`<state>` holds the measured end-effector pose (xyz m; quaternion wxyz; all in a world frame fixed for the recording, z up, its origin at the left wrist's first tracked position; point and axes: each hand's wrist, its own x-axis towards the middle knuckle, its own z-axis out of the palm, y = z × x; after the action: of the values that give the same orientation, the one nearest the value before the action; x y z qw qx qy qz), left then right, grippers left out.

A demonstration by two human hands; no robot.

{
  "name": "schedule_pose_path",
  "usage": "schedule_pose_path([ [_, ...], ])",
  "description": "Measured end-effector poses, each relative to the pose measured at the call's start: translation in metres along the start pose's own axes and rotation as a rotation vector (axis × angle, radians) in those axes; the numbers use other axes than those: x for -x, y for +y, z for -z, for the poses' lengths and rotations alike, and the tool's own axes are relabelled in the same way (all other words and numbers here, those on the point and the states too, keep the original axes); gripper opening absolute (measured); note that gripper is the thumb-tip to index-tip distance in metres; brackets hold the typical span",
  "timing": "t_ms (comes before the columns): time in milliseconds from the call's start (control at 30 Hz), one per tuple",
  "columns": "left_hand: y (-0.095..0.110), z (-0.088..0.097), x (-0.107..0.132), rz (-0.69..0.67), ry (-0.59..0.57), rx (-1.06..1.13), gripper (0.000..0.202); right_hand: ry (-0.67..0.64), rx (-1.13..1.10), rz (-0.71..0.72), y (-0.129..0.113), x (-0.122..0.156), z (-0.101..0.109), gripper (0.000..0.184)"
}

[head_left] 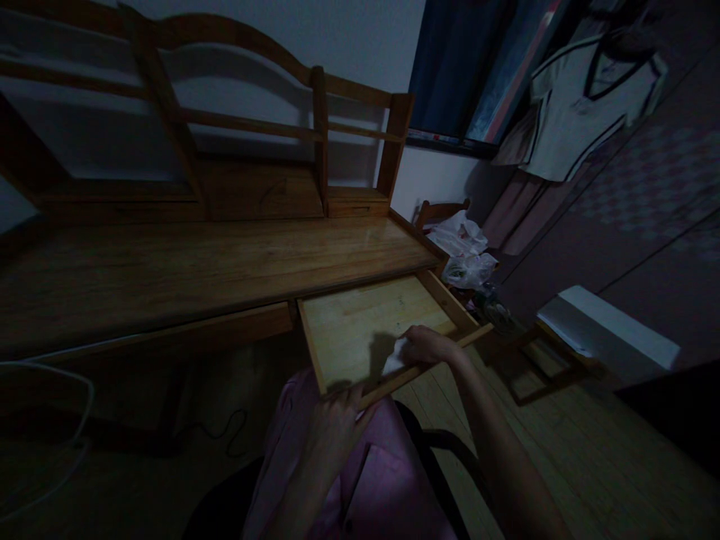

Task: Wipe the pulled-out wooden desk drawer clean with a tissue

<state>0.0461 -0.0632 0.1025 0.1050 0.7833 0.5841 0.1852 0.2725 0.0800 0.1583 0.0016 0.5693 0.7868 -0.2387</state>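
Observation:
A wooden drawer point(360, 315) is pulled out from under the desk, and its pale bottom shows. My left hand point(337, 412) grips the drawer's front edge near its left corner, fingers over the rim. Inside the drawer, close to the front board, my right hand point(424, 346) is closed on a white wipe point(397, 358); whether it is cloth or paper I cannot tell. The wipe touches the drawer's inner side at the front. My right fingertips are partly hidden behind the hand, and a shadow falls on the drawer bottom beside it.
Above the drawer lies the wooden desk top point(225, 255) with a shelf unit point(253, 135) at its back. White plastic bags point(464, 251) sit on a chair at right. A small stool point(540, 360) holds a white box point(613, 322). A white cable point(87, 397) hangs at left.

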Motion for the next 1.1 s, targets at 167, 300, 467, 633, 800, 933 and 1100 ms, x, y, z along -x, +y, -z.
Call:
schedule_pose_path([
  [167,0.001,0.001,-0.001,0.008,-0.011,-0.023,0.035,0.183,0.100,-0.026,0.030,0.007,0.030,0.026],
  [300,-0.002,-0.003,-0.001,-0.008,-0.008,-0.029,0.035,0.524,0.221,-0.106,0.064,0.027,0.057,0.033],
  [467,-0.003,-0.005,0.001,-0.014,0.021,-0.026,0.033,0.483,0.157,-0.137,0.079,0.042,0.059,0.030],
  [633,-0.003,-0.004,0.000,-0.013,-0.004,-0.045,0.034,0.274,0.183,-0.145,0.076,0.026,0.042,0.024],
  [800,-0.002,-0.003,0.000,-0.009,0.002,-0.013,0.035,0.133,0.191,-0.091,0.056,0.016,0.027,0.018],
  [933,-0.001,-0.002,0.000,-0.011,0.006,-0.003,0.032,0.041,0.132,0.037,0.023,0.022,0.014,0.019],
  [1100,-0.001,-0.003,-0.001,-0.014,-0.007,-0.021,0.031,0.044,-0.065,0.247,-0.023,0.043,-0.010,0.026],
])
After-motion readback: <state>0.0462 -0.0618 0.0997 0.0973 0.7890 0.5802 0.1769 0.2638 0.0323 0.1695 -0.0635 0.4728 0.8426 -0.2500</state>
